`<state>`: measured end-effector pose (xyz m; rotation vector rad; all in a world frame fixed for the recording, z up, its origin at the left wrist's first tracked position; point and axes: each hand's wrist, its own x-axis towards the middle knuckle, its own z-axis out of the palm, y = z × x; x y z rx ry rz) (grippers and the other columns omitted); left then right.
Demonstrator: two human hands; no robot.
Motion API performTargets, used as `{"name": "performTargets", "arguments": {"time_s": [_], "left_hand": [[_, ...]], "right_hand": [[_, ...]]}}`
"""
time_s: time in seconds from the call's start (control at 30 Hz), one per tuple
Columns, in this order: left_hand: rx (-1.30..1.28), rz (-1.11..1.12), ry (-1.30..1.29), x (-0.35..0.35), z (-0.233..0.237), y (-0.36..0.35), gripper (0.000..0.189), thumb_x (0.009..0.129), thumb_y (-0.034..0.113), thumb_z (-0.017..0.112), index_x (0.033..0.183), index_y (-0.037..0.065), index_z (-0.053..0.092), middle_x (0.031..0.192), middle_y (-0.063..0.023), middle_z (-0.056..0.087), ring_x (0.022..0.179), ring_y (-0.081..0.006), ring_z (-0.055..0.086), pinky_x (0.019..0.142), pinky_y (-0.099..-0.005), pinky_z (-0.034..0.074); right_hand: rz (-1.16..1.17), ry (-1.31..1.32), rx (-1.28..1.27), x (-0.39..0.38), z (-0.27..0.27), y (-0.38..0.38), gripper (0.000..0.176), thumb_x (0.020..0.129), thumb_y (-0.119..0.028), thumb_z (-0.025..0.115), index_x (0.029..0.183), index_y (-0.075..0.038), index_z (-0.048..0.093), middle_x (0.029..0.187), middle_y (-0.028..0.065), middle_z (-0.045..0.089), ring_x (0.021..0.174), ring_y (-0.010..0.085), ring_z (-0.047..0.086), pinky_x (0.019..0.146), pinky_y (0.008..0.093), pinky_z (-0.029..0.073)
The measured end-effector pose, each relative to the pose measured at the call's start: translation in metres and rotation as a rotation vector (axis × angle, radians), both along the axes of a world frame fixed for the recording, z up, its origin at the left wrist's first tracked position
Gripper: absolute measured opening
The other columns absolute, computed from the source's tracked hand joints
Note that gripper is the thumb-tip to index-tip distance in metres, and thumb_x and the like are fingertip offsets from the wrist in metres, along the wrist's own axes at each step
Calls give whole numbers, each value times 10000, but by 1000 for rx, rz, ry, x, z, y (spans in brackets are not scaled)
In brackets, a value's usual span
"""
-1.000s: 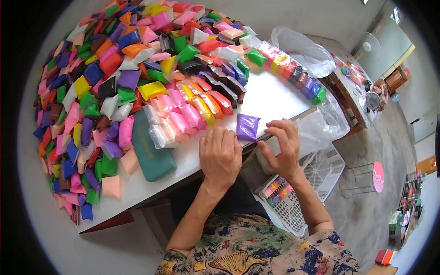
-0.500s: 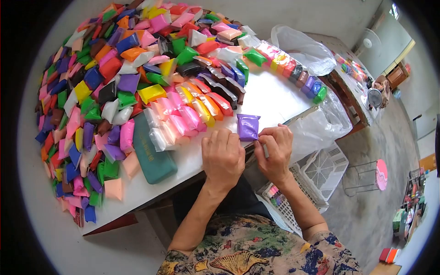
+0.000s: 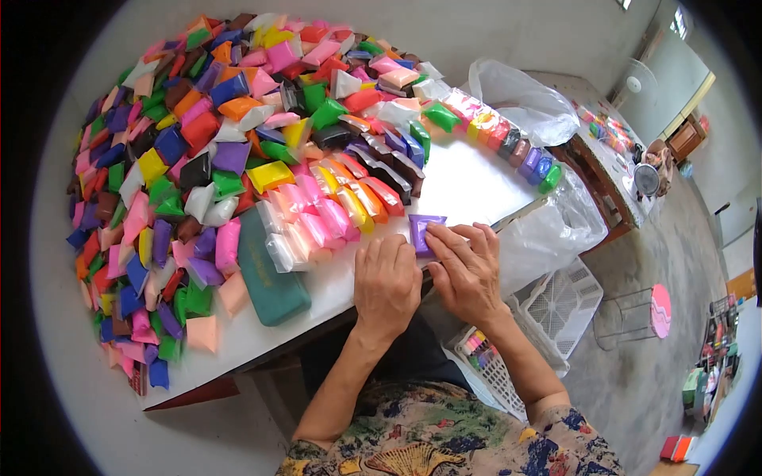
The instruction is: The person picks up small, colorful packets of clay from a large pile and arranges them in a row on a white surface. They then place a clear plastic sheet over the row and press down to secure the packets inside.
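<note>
A purple packet (image 3: pixel 421 228) lies at the front edge of the white table, between my two hands. My right hand (image 3: pixel 464 272) rests its fingers on the packet's right side, the fingers spread rather than wrapped round it. My left hand (image 3: pixel 386 282) is curled at the packet's lower left; whatever its fingertips pinch is hidden. Just beyond my left hand are rows of packets in clear wrap, among them pink packets (image 3: pixel 335 218), an orange packet (image 3: pixel 370 202) and pale packets (image 3: pixel 284 247). A green case (image 3: pixel 271 278) lies to the left of these rows.
A large heap of colourful packets (image 3: pixel 171 170) covers the table's left and back. A wrapped strip of packets (image 3: pixel 508 136) runs along the right side of the white table (image 3: pixel 468 186). Clear plastic bags (image 3: pixel 528 103) hang beside it. White baskets (image 3: pixel 559 309) and a pink stool (image 3: pixel 660 311) are at right.
My right hand has moved left and opened from a pinch onto the purple packet. The packet now sits slightly lower and is partly covered. My left hand has shifted slightly down.
</note>
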<state>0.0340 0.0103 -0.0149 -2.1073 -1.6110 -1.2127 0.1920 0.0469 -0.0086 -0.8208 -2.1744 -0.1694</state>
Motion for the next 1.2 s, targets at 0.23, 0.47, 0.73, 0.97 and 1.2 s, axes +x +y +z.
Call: {"name": "performTargets", "arguments": {"time_s": [0.23, 0.47, 0.73, 0.97, 1.2], "left_hand": [[-33, -176, -454, 7, 1, -1, 149, 810, -57, 607, 922, 9, 533, 913, -160, 569, 830, -368, 564, 756, -453, 451], [123, -330, -430, 9, 9, 9, 159, 876, -77, 587, 1018, -5, 576, 996, -156, 622, 852, -311, 602, 752, -386, 499], [5, -198, -545, 13, 5, 10, 177, 874, -56, 607, 1047, -25, 589, 1076, -200, 623, 969, -357, 626, 839, -413, 508], [31, -222, -242, 6, -2, 5, 172, 844, -42, 628, 1013, -25, 603, 1101, -186, 609, 966, -377, 608, 853, -436, 501], [20, -200, -149, 7, -4, 6, 212, 795, -35, 647, 1003, -23, 609, 1084, -171, 609, 948, -352, 596, 850, -434, 487]], "right_hand": [[-133, 480, -328, 2, 1, -7, 370, 957, -185, 666, 1239, 42, 589, 935, 124, 635, 613, 132, 539, 539, 262, 426], [289, 962, -1331, 20, 31, 9, 311, 961, -179, 673, 1165, 54, 648, 753, -16, 613, 568, 10, 472, 469, 158, 309], [49, 772, -612, 11, 19, 63, 167, 888, -67, 686, 1009, 45, 667, 761, 0, 638, 662, 49, 551, 575, 235, 455], [-35, 423, -339, -11, 5, 96, 185, 828, -48, 701, 989, 19, 635, 895, 145, 667, 690, 246, 674, 643, 365, 525], [-24, 279, -334, -14, 5, 93, 203, 822, -68, 701, 1002, -5, 633, 932, 159, 666, 740, 305, 681, 672, 398, 529]]}}
